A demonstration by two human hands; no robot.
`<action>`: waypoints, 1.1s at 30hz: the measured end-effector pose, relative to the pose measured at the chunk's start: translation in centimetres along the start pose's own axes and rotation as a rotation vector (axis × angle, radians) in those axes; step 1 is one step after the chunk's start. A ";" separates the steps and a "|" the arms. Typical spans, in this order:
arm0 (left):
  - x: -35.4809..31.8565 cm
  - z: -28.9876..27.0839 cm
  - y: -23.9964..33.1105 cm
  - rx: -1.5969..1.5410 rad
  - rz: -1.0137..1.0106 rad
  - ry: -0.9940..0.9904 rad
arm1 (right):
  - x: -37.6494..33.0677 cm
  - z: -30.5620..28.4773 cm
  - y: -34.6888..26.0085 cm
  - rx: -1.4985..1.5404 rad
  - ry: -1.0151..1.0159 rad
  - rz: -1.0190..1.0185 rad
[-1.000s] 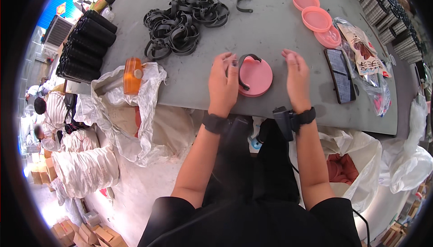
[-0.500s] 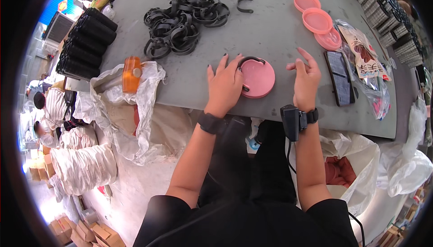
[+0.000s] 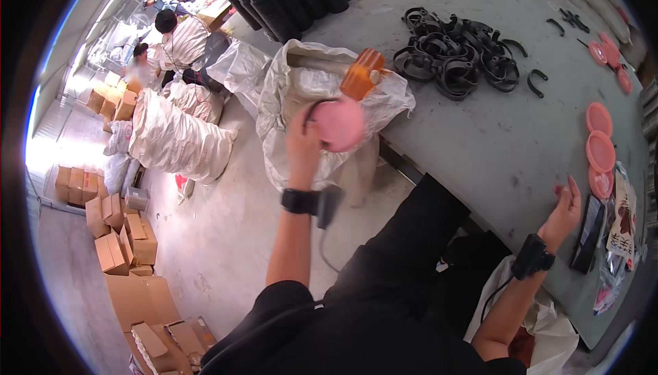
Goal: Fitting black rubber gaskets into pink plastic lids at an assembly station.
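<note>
A pink round lid [image 3: 342, 124] with a black curved handle [image 3: 310, 115] at its left side is in my left hand [image 3: 302, 147]. The hand is blurred, its fingers closed at the lid's left edge. It hangs off the table's edge, in front of the mouth of a white woven sack [image 3: 269, 119]. An orange translucent container [image 3: 361, 75] lies at the sack's rim, just beyond the lid. My right hand [image 3: 562, 216] is over the right part of the table, fingers stretched and holding nothing. Closest to it are several overlapping pink lids [image 3: 598, 119] and a dark phone [image 3: 588, 235].
A pile of black curved handles [image 3: 458, 56] lies on the grey table [image 3: 473, 145]. Black cylinders [image 3: 291, 2] stand at the far left end. Cardboard boxes [image 3: 113, 252] and a full white sack [image 3: 179, 135] occupy the floor at left, where people [image 3: 184, 36] sit.
My left hand has lifted the pink lid and handle off the table and carried them left to the sack. My right hand stays over the table. The view has turned left.
</note>
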State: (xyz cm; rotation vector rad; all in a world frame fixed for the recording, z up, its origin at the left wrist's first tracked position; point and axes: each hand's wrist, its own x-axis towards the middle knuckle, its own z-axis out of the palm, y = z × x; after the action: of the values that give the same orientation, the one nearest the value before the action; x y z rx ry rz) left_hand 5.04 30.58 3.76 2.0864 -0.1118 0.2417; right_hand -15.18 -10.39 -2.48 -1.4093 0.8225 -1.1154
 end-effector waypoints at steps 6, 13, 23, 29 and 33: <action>2.0 -2.5 -9.1 0.427 0.180 0.125 | -1.3 -0.4 -2.4 -0.149 -0.153 0.015; -1.7 7.2 1.5 0.017 0.467 -0.155 | -1.4 -4.1 -3.8 -0.063 0.019 0.108; -6.3 20.0 8.0 0.172 0.800 -0.477 | 3.6 -10.3 -5.0 -0.416 0.102 0.026; -6.7 20.2 8.8 0.182 0.806 -0.505 | 12.8 -7.4 -2.7 -0.950 -0.133 -0.477; -6.7 20.4 8.7 0.174 0.782 -0.497 | 16.7 -4.5 -0.2 -1.171 0.024 -0.715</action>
State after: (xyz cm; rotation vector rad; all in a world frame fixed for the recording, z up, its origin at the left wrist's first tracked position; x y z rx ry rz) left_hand -0.49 8.45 -0.32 2.1423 -1.2502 0.1929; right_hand -14.19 -27.36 0.51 -2.8261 1.0862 -1.1892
